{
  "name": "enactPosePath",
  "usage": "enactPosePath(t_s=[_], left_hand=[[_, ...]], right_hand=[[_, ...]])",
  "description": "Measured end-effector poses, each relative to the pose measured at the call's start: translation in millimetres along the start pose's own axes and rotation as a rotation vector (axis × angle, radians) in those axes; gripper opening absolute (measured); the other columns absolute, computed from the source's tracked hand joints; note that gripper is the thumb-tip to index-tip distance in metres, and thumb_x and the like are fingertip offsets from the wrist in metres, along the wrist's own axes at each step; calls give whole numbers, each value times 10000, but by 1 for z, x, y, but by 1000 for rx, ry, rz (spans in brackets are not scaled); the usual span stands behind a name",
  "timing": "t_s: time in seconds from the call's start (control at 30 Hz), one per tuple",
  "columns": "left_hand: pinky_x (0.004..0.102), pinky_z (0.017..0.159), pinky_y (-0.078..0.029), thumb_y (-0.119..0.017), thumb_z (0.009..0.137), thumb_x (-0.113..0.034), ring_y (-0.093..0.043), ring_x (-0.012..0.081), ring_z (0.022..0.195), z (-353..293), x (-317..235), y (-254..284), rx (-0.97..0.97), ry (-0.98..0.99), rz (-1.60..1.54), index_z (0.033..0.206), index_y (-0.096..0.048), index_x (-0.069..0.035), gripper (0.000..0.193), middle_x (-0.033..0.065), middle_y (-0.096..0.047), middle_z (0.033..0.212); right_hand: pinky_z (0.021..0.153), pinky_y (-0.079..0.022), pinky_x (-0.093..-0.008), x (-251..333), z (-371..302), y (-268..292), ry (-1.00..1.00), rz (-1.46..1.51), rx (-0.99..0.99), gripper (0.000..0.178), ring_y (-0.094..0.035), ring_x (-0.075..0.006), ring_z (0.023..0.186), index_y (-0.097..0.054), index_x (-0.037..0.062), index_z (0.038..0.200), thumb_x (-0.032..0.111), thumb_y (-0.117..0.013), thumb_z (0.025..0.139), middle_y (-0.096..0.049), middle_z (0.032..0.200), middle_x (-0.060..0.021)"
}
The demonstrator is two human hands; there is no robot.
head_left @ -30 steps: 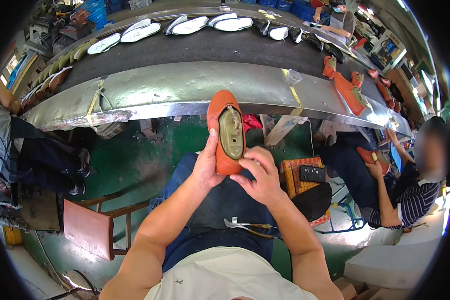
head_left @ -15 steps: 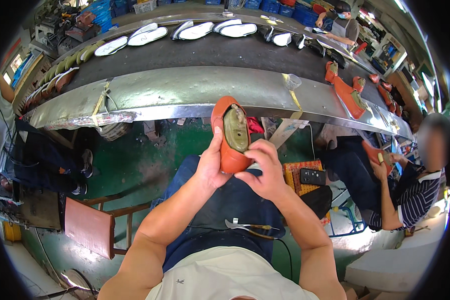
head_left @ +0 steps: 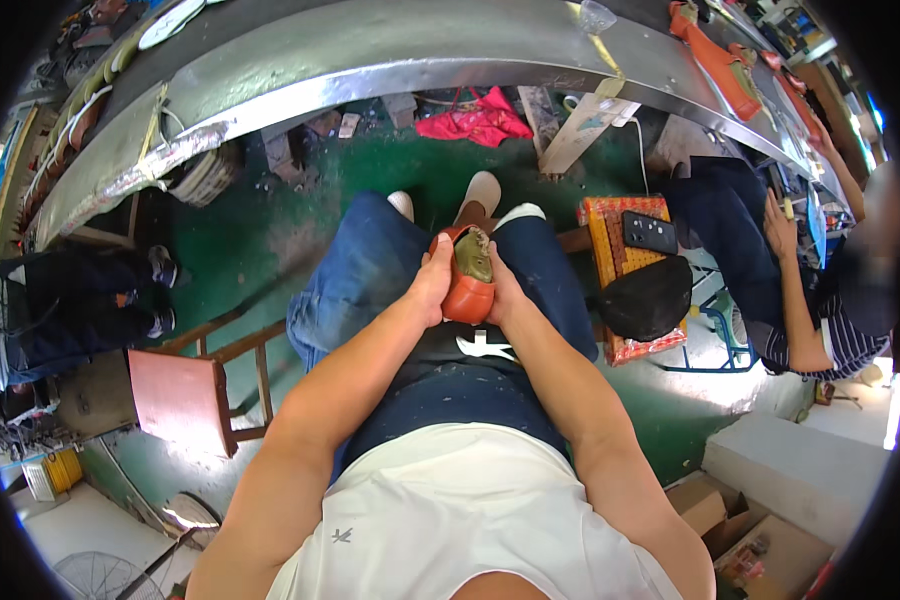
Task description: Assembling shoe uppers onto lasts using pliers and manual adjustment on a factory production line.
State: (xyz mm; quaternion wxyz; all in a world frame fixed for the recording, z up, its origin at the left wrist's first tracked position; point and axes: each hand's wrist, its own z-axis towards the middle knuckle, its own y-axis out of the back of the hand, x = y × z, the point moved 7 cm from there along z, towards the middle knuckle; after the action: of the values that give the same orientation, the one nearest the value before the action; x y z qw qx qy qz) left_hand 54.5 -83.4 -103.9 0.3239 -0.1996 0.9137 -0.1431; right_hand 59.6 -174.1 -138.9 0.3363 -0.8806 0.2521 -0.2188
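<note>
"Between the person's thighs, low over the lap, is that the orange shoe (head_left: 468, 302) now?"

"Yes, with the green last (head_left: 476, 262) showing through its opening. Half a second ago it was held farther out, its toe overlapping the edge of the metal bench (head_left: 400, 52) in the view; now it lies well apart from that edge"

"And the hands, have they changed?"

"The left hand (head_left: 431, 283) grasps the shoe's left side, much as before. The right hand (head_left: 507, 288) is different: its fingers were bent at the heel end, and now it lies along the right side, so the shoe is clasped between both"

"Did the whole view shift too?"

"It did. The bench sits higher, the pale footwear (head_left: 482, 192) has come into sight beyond the knees, and the pink cloth (head_left: 480, 118) under the bench shows far more fully. The metal tool (head_left: 485, 346) on the lap is now partly hidden by the right forearm"

"Which way does the shoe point?"

"Its rounded heel end is nearest the body and its long axis runs away from it, toward the bench side. The length looks foreshortened; the toe is hidden, so its exact tilt cannot be told"
</note>
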Motion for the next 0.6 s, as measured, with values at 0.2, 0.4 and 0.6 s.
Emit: enactPosePath(t_s=[0.2, 0.4, 0.6], left_hand=[[519, 882, -578, -392, 1076, -500, -694, 306, 1008, 43, 17, 30, -28, 15, -56, 1361, -525, -108, 502, 147, -656, 1198], [532, 878, -572, -403, 1083, -429, -685, 303, 1011, 53, -2, 4, 48, 40, -36, 1353, -519, -109, 435, 139, -639, 1230], [411, 1210, -272, -421, 1081, -204, -295, 353, 1498, -50, -36, -12, 153, -848, 438, 1596, -202, 20, 603, 258, -266, 1615]], right_hand=[[1084, -442, -583, -9, 14, 8, 96, -61, -174, 617, -584, -330, 1271, -514, 139, 1424, 598, -307, 1068, -589, 1403, -130], [1050, -467, -607, 7, 2, 6, 159, -57, -251, 616, -591, -337, 1260, -505, 131, 1425, 603, -360, 1057, -587, 1395, -136], [1237, -225, -391, 30, -73, -42, 488, -608, 114, 917, -249, -234, 1514, -116, 66, 1629, 630, -485, 1008, -269, 1629, -93]])
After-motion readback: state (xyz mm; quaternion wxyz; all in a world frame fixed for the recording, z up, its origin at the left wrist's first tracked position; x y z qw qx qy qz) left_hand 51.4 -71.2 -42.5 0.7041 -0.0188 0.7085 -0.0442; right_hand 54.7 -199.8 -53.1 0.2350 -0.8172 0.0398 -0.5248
